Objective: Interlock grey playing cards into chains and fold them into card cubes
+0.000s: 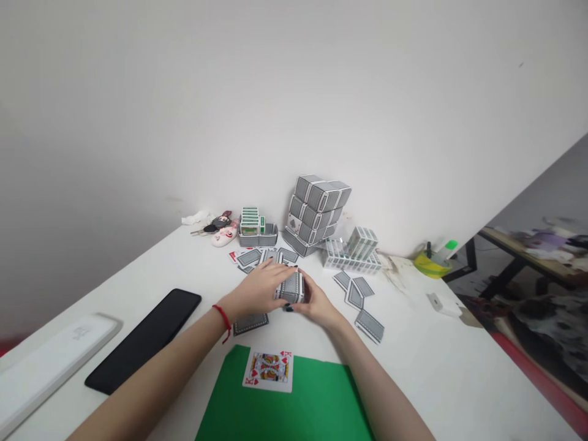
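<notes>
White table (436, 380) with green sheet (312, 410), black phone (144, 340), scattered cards (370, 326).

Both hands, left hand (261, 288) and right hand (316, 304), clasp a folded-card cube (291, 286) above a face-up king (269, 370) on green paper (316, 407).

A playing card (267, 370) is lying face up at the far edge of the green sheet (316, 404). It is showing a red "K" with a heart sign at two opposite corners, around a king picture. Well beyond the sheet, by the wall, the card tower (316, 214) is showing one black spade sign on a white face low on its left side. Far left of the sheet, the white case (50, 361) is bearing a faint mark, too pale to read. Beyond the sheet and slightly left, the green packs (250, 222) are carrying print too small to read. Just beyond the sheet, the card bundle (290, 288) is showing only a grey back pattern.
</notes>
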The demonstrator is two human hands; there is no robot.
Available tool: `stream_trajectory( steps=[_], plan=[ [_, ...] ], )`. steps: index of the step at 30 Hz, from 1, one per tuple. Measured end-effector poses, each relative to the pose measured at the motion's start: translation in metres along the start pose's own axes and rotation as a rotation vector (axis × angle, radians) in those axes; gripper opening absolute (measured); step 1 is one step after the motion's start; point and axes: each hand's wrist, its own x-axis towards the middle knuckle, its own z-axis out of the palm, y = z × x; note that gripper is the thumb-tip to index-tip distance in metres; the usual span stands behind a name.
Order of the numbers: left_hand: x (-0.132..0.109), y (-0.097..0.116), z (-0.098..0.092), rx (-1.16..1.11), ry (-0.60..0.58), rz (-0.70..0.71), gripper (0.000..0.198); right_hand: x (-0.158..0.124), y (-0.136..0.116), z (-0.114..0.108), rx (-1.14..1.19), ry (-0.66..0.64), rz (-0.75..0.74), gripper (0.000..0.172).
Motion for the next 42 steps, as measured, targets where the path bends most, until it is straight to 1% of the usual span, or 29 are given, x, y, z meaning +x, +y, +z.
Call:
stream_trajectory(
  steps=[2, 5, 6, 9, 14, 17, 21, 24, 26, 29, 32, 34, 38, 42],
  plan=[
    [0.0, -0.004, -0.005, -0.04, -0.045, -0.007, 0.066, 0.002, -0.002, 0.004, -0.017, -0.017, -0.017, 0.089],
    [0.0, -0.008, -0.015, -0.121, -0.095, -0.029, 0.058, 0.003, -0.011, 0.008, 0.014, -0.033, -0.016, 0.075],
    [0.0, -0.009, -0.02, -0.156, -0.101, -0.045, 0.057, 0.003, -0.015, 0.009, 0.037, -0.025, -0.009, 0.07],
    [0.0, -0.01, -0.033, -0.282, -0.099, -0.092, 0.062, 0.003, -0.03, 0.01, 0.076, 0.021, -0.005, 0.059],
    [0.001, -0.008, -0.048, -0.448, -0.081, -0.165, 0.062, 0.003, -0.046, 0.009, 0.017, 0.115, -0.047, 0.052],
    [0.002, -0.006, -0.051, -0.535, -0.08, -0.186, 0.06, 0.003, -0.051, 0.01, -0.009, 0.15, -0.047, 0.047],
    [0.003, -0.006, -0.053, -0.65, -0.088, -0.208, 0.057, 0.003, -0.06, 0.012, -0.033, 0.171, -0.024, 0.046],
    [0.002, -0.005, -0.057, -0.684, -0.086, -0.2, 0.054, 0.003, -0.069, 0.013, -0.055, 0.182, -0.009, 0.046],
    [0.001, -0.004, -0.06, -0.674, -0.077, -0.18, 0.052, 0.002, -0.074, 0.013, -0.073, 0.186, -0.007, 0.045],
    [-0.001, -0.001, -0.067, -0.642, -0.05, -0.152, 0.041, 0.003, -0.079, 0.01, -0.106, 0.194, 0.005, 0.044],
    [-0.003, 0.007, -0.074, -0.565, -0.011, -0.143, 0.035, 0.003, -0.081, 0.009, -0.129, 0.201, 0.011, 0.043],
    [-0.003, 0.014, -0.079, -0.467, 0.013, -0.13, 0.033, 0.003, -0.082, 0.009, -0.127, 0.191, 0.008, 0.042],
    [-0.002, 0.029, -0.086, -0.219, 0.018, -0.091, 0.029, 0.003, -0.083, 0.01, -0.118, 0.163, -0.007, 0.041],
    [-0.002, 0.037, -0.086, -0.048, 0.05, -0.111, 0.028, 0.002, -0.085, 0.011, -0.165, 0.157, 0.003, 0.043]
  ],
)
